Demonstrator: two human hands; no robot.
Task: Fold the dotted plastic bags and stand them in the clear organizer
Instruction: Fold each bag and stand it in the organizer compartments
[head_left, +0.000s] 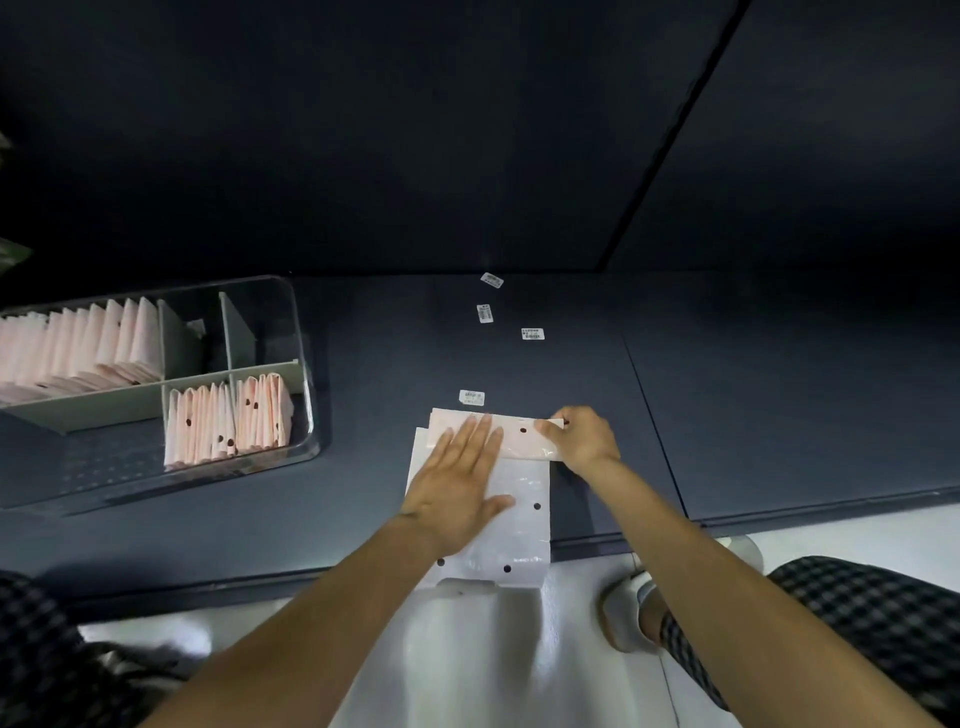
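Note:
A pale dotted plastic bag (524, 512) lies flat on the dark table, its near end hanging over the front edge and its far end turned over into a folded band. My left hand (457, 478) presses flat on the bag with straight fingers reaching onto the fold. My right hand (582, 436) pinches the right end of the folded band. The clear organizer (304, 332) stands at the left, with several folded dotted bags (228, 423) upright in its compartments.
Small white barcode labels (532, 334) lie scattered on the table beyond the bag. A dark wall rises behind the table. Below the table edge are a light floor, my checked trouser legs and a white shoe (623, 613).

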